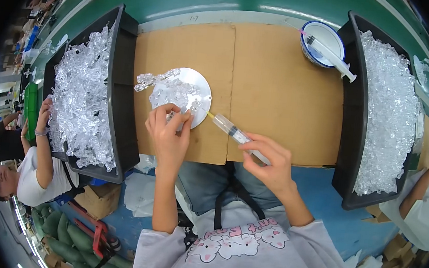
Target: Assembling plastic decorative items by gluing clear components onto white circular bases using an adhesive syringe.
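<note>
My right hand [269,163] is closed round a clear syringe [232,130] with a dark plunger seal and a yellow needle hub, its tip pointing left toward my other hand. Over the lower edge of a round white plate [205,90], my left hand [167,132] pinches with thumb and fingers. A small clear piece seems to sit at those fingertips, too small to make out well. Several clear plastic pieces [175,92] lie heaped on the plate, and a longer clear clump [148,79] juts past its left rim.
Black bins of clear plastic pieces flank the cardboard-covered table [283,104]: a left bin [121,90] and a right bin [351,120]. Near the back right stands a blue-rimmed bowl [308,53] with a second syringe [328,54] across it. Co-workers sit at both sides.
</note>
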Motion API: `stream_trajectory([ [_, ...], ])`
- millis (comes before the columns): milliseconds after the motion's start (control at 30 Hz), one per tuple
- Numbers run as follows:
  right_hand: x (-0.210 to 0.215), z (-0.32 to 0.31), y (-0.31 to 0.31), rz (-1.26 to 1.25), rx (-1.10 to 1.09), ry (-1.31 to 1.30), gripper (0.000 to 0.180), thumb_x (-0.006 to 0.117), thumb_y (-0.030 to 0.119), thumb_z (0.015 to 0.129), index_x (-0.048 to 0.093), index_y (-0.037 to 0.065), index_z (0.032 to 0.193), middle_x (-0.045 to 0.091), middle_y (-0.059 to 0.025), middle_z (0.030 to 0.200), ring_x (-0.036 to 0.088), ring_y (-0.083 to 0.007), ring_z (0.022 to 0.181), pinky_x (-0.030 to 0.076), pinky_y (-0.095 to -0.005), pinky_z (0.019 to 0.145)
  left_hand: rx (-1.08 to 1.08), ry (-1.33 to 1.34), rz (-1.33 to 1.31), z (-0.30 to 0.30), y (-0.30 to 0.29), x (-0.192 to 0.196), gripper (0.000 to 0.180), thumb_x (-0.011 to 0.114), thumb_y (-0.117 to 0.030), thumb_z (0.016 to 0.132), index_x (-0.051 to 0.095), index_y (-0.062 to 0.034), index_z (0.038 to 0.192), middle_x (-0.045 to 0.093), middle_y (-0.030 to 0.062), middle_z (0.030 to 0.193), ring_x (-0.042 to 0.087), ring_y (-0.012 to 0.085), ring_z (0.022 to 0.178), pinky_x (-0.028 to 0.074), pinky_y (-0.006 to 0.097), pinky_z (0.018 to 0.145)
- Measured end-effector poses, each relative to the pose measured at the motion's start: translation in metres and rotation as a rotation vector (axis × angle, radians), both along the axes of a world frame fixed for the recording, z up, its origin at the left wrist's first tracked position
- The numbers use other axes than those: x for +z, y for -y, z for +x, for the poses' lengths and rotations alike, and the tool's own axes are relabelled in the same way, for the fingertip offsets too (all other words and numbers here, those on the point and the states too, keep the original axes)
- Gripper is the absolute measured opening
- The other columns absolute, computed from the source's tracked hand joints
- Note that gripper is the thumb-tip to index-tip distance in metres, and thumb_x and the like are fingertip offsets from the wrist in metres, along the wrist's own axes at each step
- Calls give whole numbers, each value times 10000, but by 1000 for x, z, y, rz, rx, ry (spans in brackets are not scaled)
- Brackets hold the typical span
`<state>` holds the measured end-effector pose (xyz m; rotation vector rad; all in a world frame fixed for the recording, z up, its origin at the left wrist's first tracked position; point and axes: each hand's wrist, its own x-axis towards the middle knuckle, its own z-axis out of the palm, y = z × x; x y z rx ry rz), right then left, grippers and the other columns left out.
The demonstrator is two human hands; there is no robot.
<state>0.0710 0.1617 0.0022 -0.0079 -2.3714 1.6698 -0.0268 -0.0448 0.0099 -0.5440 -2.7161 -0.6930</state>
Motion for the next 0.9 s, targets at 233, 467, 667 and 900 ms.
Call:
stream_trajectory([
  [233, -1, -7, 8, 53, -17, -16, 188, 688, -28, 671, 691, 33, 849, 688, -132, 1008, 689, -237, 863, 548, -303, 743, -4, 7, -8, 1, 1, 1, 152, 758, -62, 707, 665, -112, 816, 570, 34, 933, 516, 245, 930, 354, 378, 832],
  [467, 0, -7, 11, 60, -58, -5, 177, 684, -27, 663, 691, 37, 829, 701, -116, 968, 693, -227, 837, 546, -296, 725, -10, 2, -12, 0, 1, 0, 158, 759, -61, 704, 671, -109, 826, 568, 37, 937, 514, 245, 934, 355, 380, 835],
  [667, 2, -7, 12, 62, -59, 3, 177, 685, -27, 660, 693, 37, 825, 702, -118, 961, 695, -225, 825, 548, -295, 714, -6, 3, -16, 0, 1, 1, 156, 757, -60, 703, 676, -104, 829, 569, 41, 939, 514, 248, 933, 358, 383, 832],
  [900, 3, 2, 13, 42, -37, 42, 180, 693, -25, 649, 698, 43, 816, 701, -122, 949, 696, -227, 799, 550, -292, 695, -17, -8, -40, 0, 1, 3, 156, 744, -53, 706, 674, -98, 839, 567, 45, 940, 516, 248, 932, 359, 382, 823],
])
